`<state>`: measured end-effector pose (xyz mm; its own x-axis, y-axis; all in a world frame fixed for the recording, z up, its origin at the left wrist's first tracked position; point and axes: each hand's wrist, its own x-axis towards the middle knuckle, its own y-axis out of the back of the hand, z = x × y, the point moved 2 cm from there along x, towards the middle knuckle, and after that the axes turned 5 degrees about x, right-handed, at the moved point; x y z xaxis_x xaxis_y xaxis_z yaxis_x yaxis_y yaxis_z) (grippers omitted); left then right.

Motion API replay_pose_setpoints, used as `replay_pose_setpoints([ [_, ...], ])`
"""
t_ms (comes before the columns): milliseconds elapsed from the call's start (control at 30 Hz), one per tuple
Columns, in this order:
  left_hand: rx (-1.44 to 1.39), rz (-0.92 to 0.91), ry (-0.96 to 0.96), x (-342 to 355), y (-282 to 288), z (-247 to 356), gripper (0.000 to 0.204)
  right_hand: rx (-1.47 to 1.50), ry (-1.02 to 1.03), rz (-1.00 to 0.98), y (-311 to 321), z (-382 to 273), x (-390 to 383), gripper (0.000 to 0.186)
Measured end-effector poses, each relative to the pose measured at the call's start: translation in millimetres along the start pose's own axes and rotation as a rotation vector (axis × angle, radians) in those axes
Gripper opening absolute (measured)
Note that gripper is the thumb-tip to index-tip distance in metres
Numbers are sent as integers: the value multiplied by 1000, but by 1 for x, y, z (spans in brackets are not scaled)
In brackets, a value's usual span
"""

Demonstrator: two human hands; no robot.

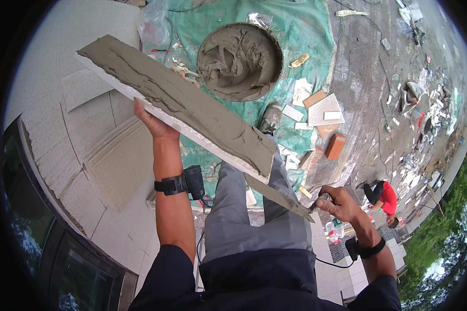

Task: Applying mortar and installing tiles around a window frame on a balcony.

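Note:
My left hand (pixel 160 127) is closed on the underside and edge of a long white tile strip (pixel 202 139), which slants across the view. A thick layer of grey mortar (pixel 176 103) covers the strip's upper face, with ridges and a ragged edge. My right hand (pixel 343 203) grips the handle of a trowel (pixel 275 196). Its long blade is smeared with mortar, and the far end lies close under the strip's near right end; I cannot tell if they touch. Beyond the strip stands a round bucket (pixel 282 65) of wet grey mortar.
Green sheeting (pixel 301 26) covers the ground under the bucket. Tile pieces (pixel 324 111) and an orange brick (pixel 335 146) lie to its right. Pale wall tiles (pixel 52 111) and a dark-framed window (pixel 70 269) are at left. A person in red (pixel 388 199) crouches far right amid debris.

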<state>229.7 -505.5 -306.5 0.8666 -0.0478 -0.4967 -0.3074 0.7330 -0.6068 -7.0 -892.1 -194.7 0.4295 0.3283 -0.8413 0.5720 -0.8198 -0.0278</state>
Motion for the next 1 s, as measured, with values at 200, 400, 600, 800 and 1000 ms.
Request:
replay_pose_setpoints([
  [200,29,54,-16,-5,-5,4,93,45,-20,23,3,-4,4,60],
  [400,-37,42,-18,-4,0,7,89,-62,-16,19,5,-11,13,58],
  [600,-83,151,-41,-11,-26,18,81,-50,107,44,11,-15,35,57],
  [800,-84,151,-73,-2,-38,37,88,35,10,57,24,-27,71,55],
  [1000,-138,-26,-53,13,-27,40,93,70,-75,334,59,17,201,60],
])
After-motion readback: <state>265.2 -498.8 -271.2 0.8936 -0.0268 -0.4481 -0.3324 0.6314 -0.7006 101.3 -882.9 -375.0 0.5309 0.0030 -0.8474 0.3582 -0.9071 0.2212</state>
